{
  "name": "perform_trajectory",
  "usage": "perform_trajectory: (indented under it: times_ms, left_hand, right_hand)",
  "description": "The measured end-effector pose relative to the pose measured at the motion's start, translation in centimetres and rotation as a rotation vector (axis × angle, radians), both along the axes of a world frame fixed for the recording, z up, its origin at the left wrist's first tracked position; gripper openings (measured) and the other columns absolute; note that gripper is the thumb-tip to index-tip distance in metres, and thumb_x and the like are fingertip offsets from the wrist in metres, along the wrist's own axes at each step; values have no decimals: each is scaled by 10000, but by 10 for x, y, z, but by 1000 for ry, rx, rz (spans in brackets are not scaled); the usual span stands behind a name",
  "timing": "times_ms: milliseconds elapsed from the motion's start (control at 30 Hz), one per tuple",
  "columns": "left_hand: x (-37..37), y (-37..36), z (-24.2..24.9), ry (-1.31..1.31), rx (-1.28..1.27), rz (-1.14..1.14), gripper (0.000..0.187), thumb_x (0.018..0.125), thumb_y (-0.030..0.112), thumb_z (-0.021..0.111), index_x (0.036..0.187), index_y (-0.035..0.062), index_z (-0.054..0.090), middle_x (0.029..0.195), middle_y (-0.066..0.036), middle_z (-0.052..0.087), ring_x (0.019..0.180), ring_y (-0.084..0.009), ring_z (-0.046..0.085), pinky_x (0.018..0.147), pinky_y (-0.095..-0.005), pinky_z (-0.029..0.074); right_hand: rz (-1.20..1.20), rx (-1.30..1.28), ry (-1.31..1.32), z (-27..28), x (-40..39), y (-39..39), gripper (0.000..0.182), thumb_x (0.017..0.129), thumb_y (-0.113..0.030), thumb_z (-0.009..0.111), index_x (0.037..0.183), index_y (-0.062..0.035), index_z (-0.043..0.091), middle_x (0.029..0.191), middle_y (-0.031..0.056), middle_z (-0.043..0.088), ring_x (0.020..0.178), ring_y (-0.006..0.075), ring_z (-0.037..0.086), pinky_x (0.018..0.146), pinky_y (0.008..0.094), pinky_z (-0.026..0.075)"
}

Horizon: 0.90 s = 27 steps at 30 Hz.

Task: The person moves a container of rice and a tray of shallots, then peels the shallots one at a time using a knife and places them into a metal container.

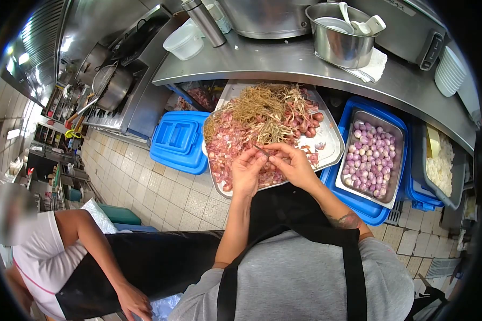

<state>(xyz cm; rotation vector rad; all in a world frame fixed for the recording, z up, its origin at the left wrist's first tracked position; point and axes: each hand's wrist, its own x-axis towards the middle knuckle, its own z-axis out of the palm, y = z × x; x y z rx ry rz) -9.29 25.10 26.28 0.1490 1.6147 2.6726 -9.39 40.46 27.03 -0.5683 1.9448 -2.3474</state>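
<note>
From where I watch, closest to me are my two bare hands, brought together at the fingertips. The left hand (248, 167) looks pinched nearly closed on a small dark sliver (261, 151), too small for me to name. The fingers of the right hand (292, 163) curl in from the other side of it; I cannot tell whether they grip it or only touch it.

I judge the step in hand to be fine fingertip work on that one piece. As I read it, the next move calls for a light, steady pinch on the left and small, controlled motions on the right, with both wrists kept quiet.

Just below and beyond the grip lies the metal tray (332, 142). Reddish papery skins (225, 144) spread left of my fingers, a tangle of dry roots (260, 101) lies past them, and some unpeeled bulbs (311, 128) sit ahead and to the right.

Right of the grip, a steel pan (346, 182) holds smooth purple bulbs (372, 155). Left of it, a blue lid (179, 140) rests beside the tray. Well to the left, another person (43, 241) reaches a hand down, apart from mine.

Farthest ahead runs the steel counter (273, 56), with a pot (341, 48) on it.
</note>
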Motion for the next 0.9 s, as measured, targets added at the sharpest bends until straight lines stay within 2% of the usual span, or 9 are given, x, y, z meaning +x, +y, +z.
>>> perform_trajectory:
  times_ms: [233,333,433,533,633,733,767,867,900]
  left_hand:
    - [1,2,-4,-68,105,-80,252,836,-32,616,1085,-43,579,881,-76,634,771,-164,633,718,-279,548]
    - [-1,-7,0,-97,119,-177,327,837,-33,610,1156,-43,540,925,-75,626,817,-166,629,749,-277,539]
    - [-1,-8,-1,-67,122,-180,397,837,-36,605,1219,-40,494,975,-83,617,858,-168,622,780,-278,528]
    - [-2,-8,-4,-41,108,-185,430,840,-30,602,1247,-38,466,1020,-102,614,888,-172,614,803,-285,520]
    - [2,-7,3,-22,60,-223,430,843,-22,602,1249,-40,462,1046,-120,613,934,-178,607,831,-288,509]
    - [4,-7,10,-30,45,-233,422,842,-25,601,1241,-44,467,1067,-131,610,980,-185,600,852,-293,503]
    - [3,-8,8,-39,62,-223,417,839,-32,600,1236,-47,471,1073,-131,609,989,-187,598,860,-296,500]
    - [-1,-8,-5,3,93,-103,403,831,-60,595,1219,-57,486,1089,-130,605,987,-183,597,871,-295,495]
    - [-2,-7,-9,28,100,-47,399,828,-70,594,1213,-60,492,1094,-129,604,981,-181,597,871,-294,494]
  right_hand:
    - [-70,-30,28,-13,-5,-2,181,900,-66,570,1054,28,580,835,54,644,625,52,546,554,191,440]
    - [131,-99,-228,-3,-6,9,177,891,-73,583,1039,22,595,741,42,640,552,42,516,476,177,382]
    - [207,-199,-266,-4,-9,14,176,896,-81,582,1047,9,593,733,38,634,507,27,474,437,170,340]
    - [225,-241,-259,-4,-12,16,182,903,-97,577,1052,8,589,733,29,632,511,24,473,438,170,347]
    - [26,-122,-206,-15,-23,17,205,898,-106,580,1070,4,604,737,27,637,521,32,492,455,182,371]
    - [-176,98,-23,-19,-30,16,245,883,-108,588,1107,-13,616,724,38,639,529,40,507,476,205,392]
    - [-209,274,16,-14,-27,19,296,865,-107,596,1151,-31,609,719,75,642,568,85,543,541,257,441]
    - [-215,423,165,9,-9,19,330,859,-111,598,1179,-28,588,779,140,664,637,169,598,618,304,467]
    - [-137,410,112,15,-5,19,384,849,-102,605,1225,-41,564,826,103,687,685,136,622,649,278,483]
